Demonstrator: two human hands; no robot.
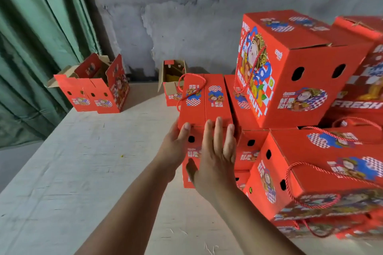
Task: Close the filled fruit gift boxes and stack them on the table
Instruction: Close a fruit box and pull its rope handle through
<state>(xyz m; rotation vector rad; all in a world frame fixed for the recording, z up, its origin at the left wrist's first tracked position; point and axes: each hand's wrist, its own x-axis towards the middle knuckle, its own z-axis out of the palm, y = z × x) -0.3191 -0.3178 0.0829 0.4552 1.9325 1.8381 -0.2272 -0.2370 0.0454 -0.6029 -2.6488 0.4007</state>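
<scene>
Glossy printed cardboard boxes

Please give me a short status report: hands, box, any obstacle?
Left hand and right hand flat against the closed red box, fingers straight. Box stands beside the stack. Open boxes sit farther back, out of the way.

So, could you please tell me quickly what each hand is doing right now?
Left hand: open, fingers resting on the left side of the closed red box.
Right hand: open, straight fingers against the box's front.
</scene>
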